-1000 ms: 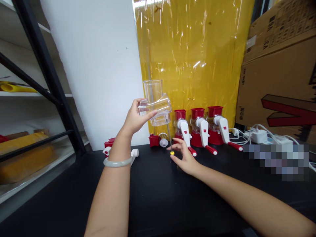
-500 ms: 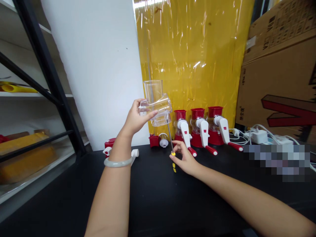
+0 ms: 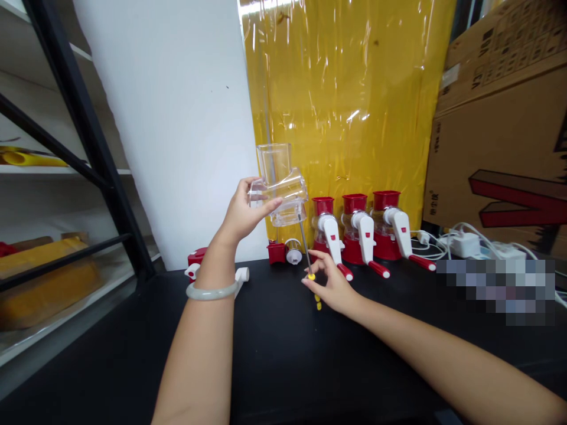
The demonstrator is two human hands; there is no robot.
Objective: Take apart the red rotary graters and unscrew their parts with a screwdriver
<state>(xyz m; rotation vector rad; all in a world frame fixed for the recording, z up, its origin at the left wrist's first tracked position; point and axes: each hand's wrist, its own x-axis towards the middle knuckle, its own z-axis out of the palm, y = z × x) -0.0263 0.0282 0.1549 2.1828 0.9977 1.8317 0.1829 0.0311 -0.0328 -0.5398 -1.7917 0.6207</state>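
I judge the work at about midway: the clear housing [image 3: 283, 188] is off the bench [image 3: 274, 360], held in the air above its back edge, and the screwdriver [image 3: 312, 277] points up at its underside. Whether the tip sits in a screw, and how tight any screw is, I cannot tell. What looks left is the joining of the loose parts, since the red piece [image 3: 277, 252] and the grating drum [image 3: 293, 252] lie side by side at the back edge, apart from the housing, and a red part with white fittings [image 3: 197, 257] is half hidden behind my left forearm, toward the back left corner. Three grinders [image 3: 355, 227] stand whole along the back edge, right of the drum, each with its crank on. My left hand [image 3: 241, 213] is closed around the left end of the housing, thumb across the near side, the fingers mostly hidden behind it. My right hand [image 3: 333, 286] pinches the screwdriver near its yellow collar between thumb and fingertips, the gap only as wide as the tool, with the handle's end hanging below, clear of the palm
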